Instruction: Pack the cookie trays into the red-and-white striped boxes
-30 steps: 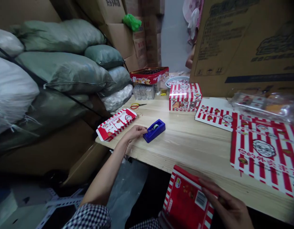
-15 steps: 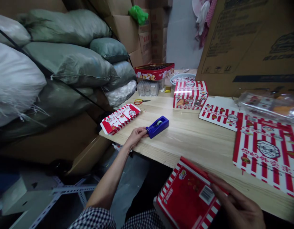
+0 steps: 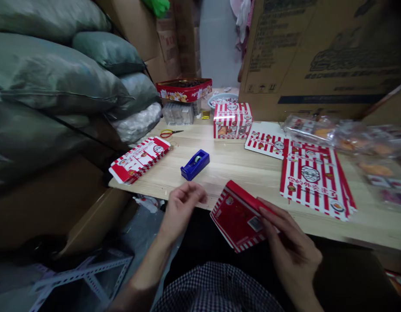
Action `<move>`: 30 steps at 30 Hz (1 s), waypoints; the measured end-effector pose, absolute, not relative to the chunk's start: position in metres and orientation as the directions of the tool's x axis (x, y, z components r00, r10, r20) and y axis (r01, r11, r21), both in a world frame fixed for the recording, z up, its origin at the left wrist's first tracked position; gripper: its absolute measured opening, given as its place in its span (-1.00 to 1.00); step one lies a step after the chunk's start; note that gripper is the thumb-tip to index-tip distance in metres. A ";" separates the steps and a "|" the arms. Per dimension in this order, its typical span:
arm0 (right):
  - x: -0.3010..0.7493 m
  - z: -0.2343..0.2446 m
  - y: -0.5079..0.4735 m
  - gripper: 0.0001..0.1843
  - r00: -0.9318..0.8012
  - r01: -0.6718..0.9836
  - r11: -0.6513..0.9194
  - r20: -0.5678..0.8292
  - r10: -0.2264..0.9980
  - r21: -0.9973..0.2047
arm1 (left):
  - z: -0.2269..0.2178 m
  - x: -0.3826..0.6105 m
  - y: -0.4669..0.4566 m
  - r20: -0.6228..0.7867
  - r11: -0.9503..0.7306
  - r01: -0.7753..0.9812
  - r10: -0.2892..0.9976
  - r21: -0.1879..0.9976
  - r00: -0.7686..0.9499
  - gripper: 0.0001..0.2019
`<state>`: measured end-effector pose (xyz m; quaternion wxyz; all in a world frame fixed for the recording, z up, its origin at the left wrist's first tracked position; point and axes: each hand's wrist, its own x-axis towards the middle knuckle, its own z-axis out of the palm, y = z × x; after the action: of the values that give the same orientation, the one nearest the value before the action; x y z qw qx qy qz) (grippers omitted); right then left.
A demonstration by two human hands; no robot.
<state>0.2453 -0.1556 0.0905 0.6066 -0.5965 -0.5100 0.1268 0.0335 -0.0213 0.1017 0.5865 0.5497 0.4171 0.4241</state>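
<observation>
My right hand (image 3: pixel 293 242) grips a red cardboard box (image 3: pixel 237 219) with striped edges and a barcode by its right side, tilted over my lap at the table's front edge. Left of the box, my left hand (image 3: pixel 184 206) is raised with thumb and fingers pinched together; anything between them is too small to make out. Just beyond that hand sits a blue tape dispenser (image 3: pixel 195 164) on the wooden table (image 3: pixel 226 162), apart from the fingers.
Flat striped cartons lie stacked at the left (image 3: pixel 140 158) and right (image 3: pixel 312 177). Behind are scissors (image 3: pixel 171 133), a made-up striped box (image 3: pixel 233 121), a red tin (image 3: pixel 184 92) and a bowl (image 3: pixel 223 99). Plastic-wrapped packs (image 3: pixel 317 130) line the right; bulging sacks (image 3: pixel 57 82) rise left.
My left hand has left the tape dispenser and come back towards the box. My right hand has brought the box up and further over the table edge. The view has swung right.
</observation>
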 end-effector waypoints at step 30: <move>0.207 0.070 -0.163 -0.53 0.203 0.369 0.369 0.462 0.863 -0.853 | 0.065 0.050 -0.082 -0.048 0.044 0.138 0.999 0.989 0.021 -0.22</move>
<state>0.2070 -0.1632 0.0697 0.5763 -0.5189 -0.5938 0.2144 0.0496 -0.0822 0.0647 0.4817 0.5277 0.5386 0.4465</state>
